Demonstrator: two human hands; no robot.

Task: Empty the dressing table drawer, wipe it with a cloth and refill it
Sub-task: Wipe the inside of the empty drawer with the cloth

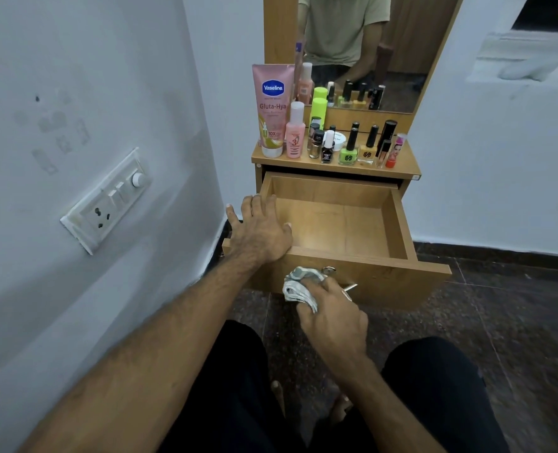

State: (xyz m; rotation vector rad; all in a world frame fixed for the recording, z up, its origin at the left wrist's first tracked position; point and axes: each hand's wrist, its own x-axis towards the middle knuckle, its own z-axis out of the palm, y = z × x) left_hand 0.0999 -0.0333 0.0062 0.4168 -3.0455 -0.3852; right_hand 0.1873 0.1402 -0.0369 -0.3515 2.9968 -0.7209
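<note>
The wooden drawer [398, 220] of the dressing table stands pulled out, and its inside holds nothing. My left hand [259, 232] rests flat on the drawer's front left corner, fingers spread. Below the drawer front, my right hand [331, 313] grips a crumpled grey-white cloth [299, 284] near the drawer's metal key [328, 269]. On the tabletop [405, 170] above the drawer stand a pink Vaseline tube [272, 109], a pink bottle [295, 134], a green can [318, 112] and several nail polish bottles [348, 147] and lipsticks [395, 152].
A mirror [369, 44] rises behind the tabletop and reflects a person's torso. A white wall with a switch and socket plate [107, 201] runs close on the left. Dark stone floor [500, 322] lies to the right. My knees in dark trousers are at the bottom.
</note>
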